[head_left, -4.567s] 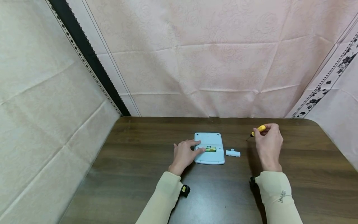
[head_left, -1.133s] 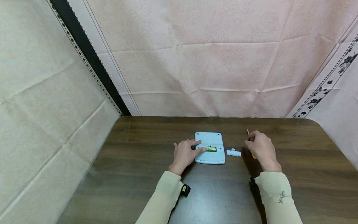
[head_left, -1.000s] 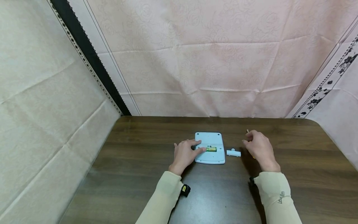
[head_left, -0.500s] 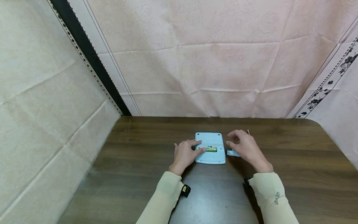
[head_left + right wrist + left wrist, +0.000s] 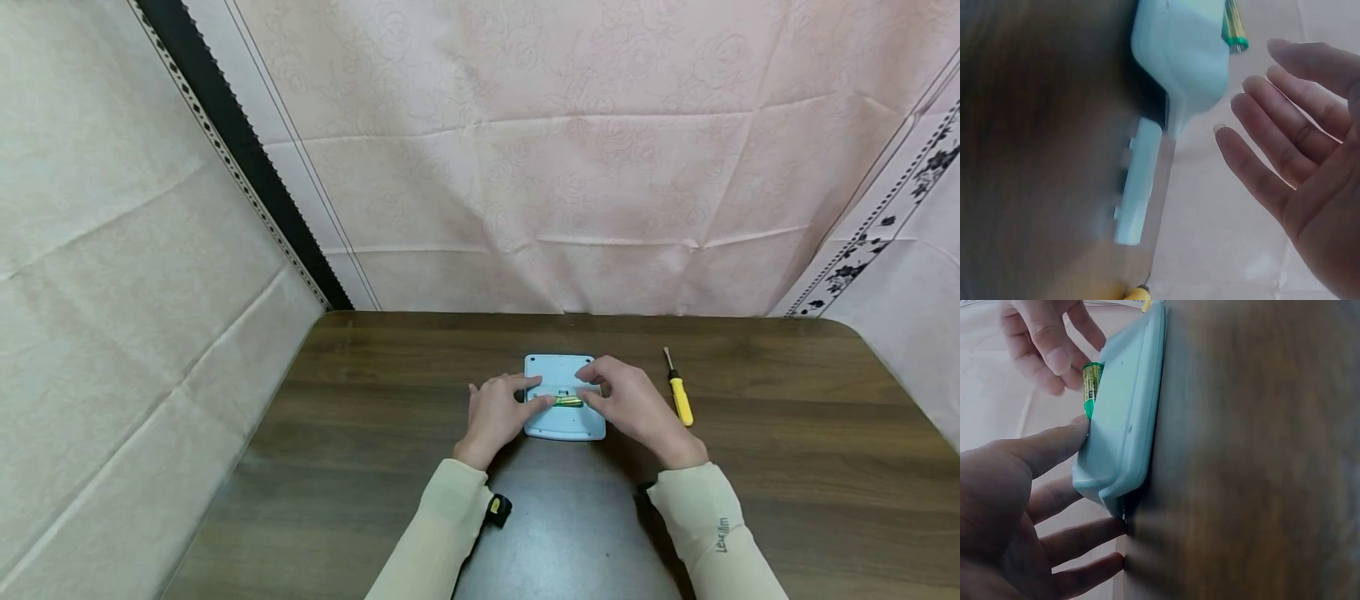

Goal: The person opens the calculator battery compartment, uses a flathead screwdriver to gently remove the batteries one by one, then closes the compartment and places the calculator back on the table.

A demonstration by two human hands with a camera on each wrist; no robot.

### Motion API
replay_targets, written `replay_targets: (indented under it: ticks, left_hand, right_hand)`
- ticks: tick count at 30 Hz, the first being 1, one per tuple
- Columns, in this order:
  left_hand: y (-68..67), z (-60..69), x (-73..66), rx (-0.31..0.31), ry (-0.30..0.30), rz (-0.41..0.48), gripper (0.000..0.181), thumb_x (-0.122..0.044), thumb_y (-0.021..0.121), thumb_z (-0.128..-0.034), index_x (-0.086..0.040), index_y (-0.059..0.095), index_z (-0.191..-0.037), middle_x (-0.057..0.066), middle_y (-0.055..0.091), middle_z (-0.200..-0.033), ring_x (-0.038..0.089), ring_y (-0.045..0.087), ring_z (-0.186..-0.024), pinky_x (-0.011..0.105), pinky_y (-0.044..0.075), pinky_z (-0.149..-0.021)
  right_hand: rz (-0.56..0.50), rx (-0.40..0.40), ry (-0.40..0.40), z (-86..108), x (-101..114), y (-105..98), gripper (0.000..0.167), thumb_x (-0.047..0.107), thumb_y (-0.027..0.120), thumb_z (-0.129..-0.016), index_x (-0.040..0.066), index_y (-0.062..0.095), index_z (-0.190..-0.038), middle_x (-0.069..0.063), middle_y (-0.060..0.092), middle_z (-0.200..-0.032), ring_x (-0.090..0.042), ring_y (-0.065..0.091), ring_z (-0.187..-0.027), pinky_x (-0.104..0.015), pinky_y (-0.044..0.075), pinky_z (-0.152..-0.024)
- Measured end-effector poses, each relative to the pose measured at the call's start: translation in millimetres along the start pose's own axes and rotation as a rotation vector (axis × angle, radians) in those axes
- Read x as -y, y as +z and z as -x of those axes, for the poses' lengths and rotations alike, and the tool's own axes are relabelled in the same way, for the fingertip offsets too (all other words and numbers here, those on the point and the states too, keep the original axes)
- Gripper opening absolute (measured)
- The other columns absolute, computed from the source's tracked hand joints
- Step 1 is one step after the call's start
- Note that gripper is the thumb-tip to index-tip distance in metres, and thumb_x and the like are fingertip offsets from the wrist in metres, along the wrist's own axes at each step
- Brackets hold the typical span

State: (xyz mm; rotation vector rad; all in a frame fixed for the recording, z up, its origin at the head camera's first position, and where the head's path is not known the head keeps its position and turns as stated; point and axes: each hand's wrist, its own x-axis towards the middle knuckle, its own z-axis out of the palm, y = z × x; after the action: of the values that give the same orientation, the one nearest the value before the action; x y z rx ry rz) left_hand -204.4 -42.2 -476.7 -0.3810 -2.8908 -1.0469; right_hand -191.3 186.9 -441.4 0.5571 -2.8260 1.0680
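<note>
A light blue, rounded device [image 5: 564, 427] lies with its screw-holed back facing up on the table. A green and gold battery [image 5: 567, 401] sits at its open compartment and stands proud of the surface in the left wrist view. My left hand [image 5: 495, 415] rests at the device's left side; its thumb presses by the battery's end, and two lower fingers reach the tabletop, fairly straight. Over the right part hovers my right hand [image 5: 633, 404], fingers loosely bent and apart from the battery. The light blue battery cover [image 5: 1138, 184] lies beside the device, hidden in the head view.
A yellow-handled screwdriver [image 5: 679, 398] lies to the right of my right hand, its tip toward the far edge. The brown wooden table [image 5: 390, 400] meets a pale patterned cloth [image 5: 525, 183] at its back edge.
The right hand has let go of the screwdriver on the table and moved left, past the cover, to above the device. My left hand keeps its place.
</note>
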Motion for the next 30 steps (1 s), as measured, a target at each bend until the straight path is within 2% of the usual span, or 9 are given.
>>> replay_targets:
  ticks: [12, 19, 30]
  left_hand:
    - [-0.2, -0.4, 2.0, -0.006, 0.032, -0.010, 0.043, -0.045, 0.077, -0.0984, -0.021, 0.077, -0.134, 0.009, 0.069, -0.140, 0.037, 0.056, -0.139, 0.084, 0.020, -0.111]
    - [0.6, -0.1, 3.9, -0.007, 0.041, -0.010, 0.043, -0.044, 0.076, -0.0991, -0.020, 0.076, -0.135, 0.009, 0.069, -0.140, 0.038, 0.056, -0.139, 0.084, 0.020, -0.111]
    - [0.0, 0.7, 2.6, -0.014, 0.044, -0.014, 0.042, -0.044, 0.077, -0.0989, -0.021, 0.077, -0.134, 0.009, 0.069, -0.139, 0.038, 0.057, -0.138, 0.084, 0.021, -0.111]
  right_hand:
    - [0.126, 0.051, -0.036, -5.0, 9, 14, 0.022, 0.005, 0.083, -0.093, 0.004, 0.079, -0.114, -0.009, 0.074, -0.112, -0.029, 0.070, -0.103, -0.054, 0.057, -0.095]
    - [0.194, 0.044, -0.068, -3.5, 12, 19, 0.021, 0.007, 0.083, -0.093, 0.005, 0.080, -0.113, -0.010, 0.074, -0.116, -0.033, 0.067, -0.115, -0.057, 0.054, -0.100]
    - [0.227, 0.018, -0.137, -5.2, 10, 23, 0.014, 0.002, 0.083, -0.091, 0.008, 0.081, -0.104, -0.005, 0.069, -0.107, -0.026, 0.066, -0.103, -0.050, 0.059, -0.092]
